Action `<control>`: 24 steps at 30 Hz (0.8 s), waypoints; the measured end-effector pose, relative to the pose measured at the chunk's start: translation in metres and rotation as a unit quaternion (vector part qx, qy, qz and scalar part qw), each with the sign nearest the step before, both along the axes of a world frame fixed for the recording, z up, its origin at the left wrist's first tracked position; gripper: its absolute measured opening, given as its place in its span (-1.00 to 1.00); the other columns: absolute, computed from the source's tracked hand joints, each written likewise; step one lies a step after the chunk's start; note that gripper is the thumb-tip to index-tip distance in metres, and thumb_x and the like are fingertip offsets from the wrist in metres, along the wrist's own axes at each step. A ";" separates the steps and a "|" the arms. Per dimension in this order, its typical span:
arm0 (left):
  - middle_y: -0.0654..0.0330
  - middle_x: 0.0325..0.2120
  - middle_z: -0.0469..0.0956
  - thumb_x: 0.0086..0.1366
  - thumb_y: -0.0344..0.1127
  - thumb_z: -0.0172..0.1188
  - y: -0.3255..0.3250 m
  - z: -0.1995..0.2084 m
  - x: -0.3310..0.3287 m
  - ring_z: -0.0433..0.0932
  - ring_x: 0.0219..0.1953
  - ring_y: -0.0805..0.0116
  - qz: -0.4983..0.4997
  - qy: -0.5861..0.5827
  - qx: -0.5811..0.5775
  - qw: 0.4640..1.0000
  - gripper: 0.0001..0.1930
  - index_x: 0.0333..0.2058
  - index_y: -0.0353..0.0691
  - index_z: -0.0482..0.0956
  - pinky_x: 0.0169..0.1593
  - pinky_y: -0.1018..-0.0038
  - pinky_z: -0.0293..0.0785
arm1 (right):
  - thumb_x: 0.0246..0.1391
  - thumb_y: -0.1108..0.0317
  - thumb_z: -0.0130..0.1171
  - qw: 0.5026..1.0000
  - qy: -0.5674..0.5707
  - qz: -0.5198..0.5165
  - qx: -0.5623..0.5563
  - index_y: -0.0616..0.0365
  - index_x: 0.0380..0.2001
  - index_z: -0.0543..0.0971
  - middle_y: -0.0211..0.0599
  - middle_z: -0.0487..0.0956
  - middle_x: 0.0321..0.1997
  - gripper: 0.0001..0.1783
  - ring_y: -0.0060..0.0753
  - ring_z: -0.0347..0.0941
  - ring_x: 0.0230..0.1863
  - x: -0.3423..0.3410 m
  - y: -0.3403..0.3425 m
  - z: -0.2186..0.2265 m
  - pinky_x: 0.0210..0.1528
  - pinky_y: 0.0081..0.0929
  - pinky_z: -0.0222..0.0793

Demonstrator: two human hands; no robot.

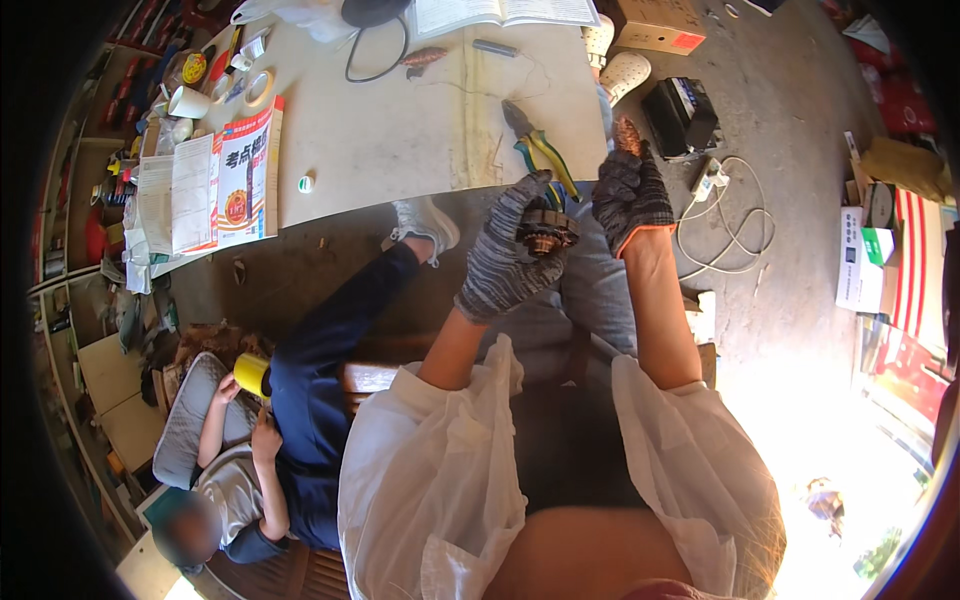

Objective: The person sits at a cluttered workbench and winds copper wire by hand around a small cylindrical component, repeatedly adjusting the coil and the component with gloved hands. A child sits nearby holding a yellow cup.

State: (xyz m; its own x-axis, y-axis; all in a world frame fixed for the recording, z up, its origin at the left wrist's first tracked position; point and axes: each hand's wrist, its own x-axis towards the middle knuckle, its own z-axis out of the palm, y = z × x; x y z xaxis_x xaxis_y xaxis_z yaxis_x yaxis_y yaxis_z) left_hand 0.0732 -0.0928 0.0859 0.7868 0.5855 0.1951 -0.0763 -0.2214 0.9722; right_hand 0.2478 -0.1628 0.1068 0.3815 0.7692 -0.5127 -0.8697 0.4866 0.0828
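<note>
While your left gloved hand (505,255) curls round copper-wound motor part (543,241), right gloved hand (632,195) grips copper-coloured bundle (627,136), fingers folded, bundle's tip sticking up above fist. Both hands just off near edge of worktable (380,130), motor part above your lap, left of bundle. Combination pliers (528,131), yellow-green handles spread, lie at table edge just beyond your hands. Second reddish-brown bundle (425,58) farther back on table. Black battery (683,117) on floor at right, near white power strip (710,180).

Red-and-white booklet (245,185): and there they are, big, dark Chinese characters!
Open book (500,11): fine print, too small to read.
</note>
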 end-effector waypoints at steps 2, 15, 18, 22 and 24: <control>0.14 -0.19 0.44 -0.10 -0.50 0.29 0.003 -0.003 0.000 0.47 -0.15 0.31 0.007 -0.092 -0.199 0.976 -0.33 0.06 -0.26 0.25 -0.14 0.43 0.49 | 0.17 0.11 -0.05 0.996 0.088 -0.021 0.006 0.04 -0.56 0.33 -0.61 0.18 -0.79 -0.69 -0.73 0.00 -0.84 0.008 -0.010 -0.013 -0.87 -0.75 -0.07; 0.10 -0.22 0.44 -0.03 -0.60 0.26 0.024 0.006 0.009 0.49 -0.19 0.34 0.177 -0.138 -0.315 0.922 -0.43 0.00 -0.29 0.27 -0.14 0.47 0.52 | 0.06 0.15 0.08 0.517 -0.785 0.335 -0.066 0.16 -0.25 0.45 -0.20 0.56 -0.41 -0.69 -0.19 0.50 -0.38 -0.011 -0.052 0.024 -0.26 -0.38 0.42; 0.07 -0.19 0.45 -0.07 -0.69 0.23 0.025 0.009 -0.001 0.50 -0.17 0.31 0.186 -0.090 -0.188 0.960 -0.37 0.02 -0.24 0.26 -0.07 0.41 0.51 | 0.03 0.22 0.12 0.337 -0.823 0.352 -0.292 0.13 -0.27 0.47 -0.18 0.55 -0.45 -0.75 -0.11 0.50 -0.37 -0.020 -0.035 0.038 -0.29 -0.35 0.39; 0.15 -0.20 0.41 -0.07 -0.58 0.32 -0.005 0.025 -0.002 0.46 -0.17 0.38 0.149 -0.106 -0.209 0.961 -0.36 0.02 -0.28 0.24 -0.09 0.51 0.49 | 0.01 0.30 0.12 0.320 -0.808 0.156 -0.470 0.08 -0.25 0.47 -0.16 0.54 -0.51 -0.79 -0.05 0.49 -0.41 -0.029 -0.017 0.005 -0.35 -0.24 0.36; 0.15 -0.19 0.42 -0.07 -0.57 0.33 -0.020 0.031 0.000 0.46 -0.16 0.39 0.135 -0.096 -0.223 0.960 -0.35 0.02 -0.27 0.24 -0.09 0.52 0.48 | -0.04 0.41 0.12 0.493 -0.751 -0.004 -0.440 0.11 -0.19 0.46 -0.14 0.52 -0.53 -0.73 0.00 0.46 -0.42 -0.036 -0.006 -0.005 -0.36 -0.20 0.34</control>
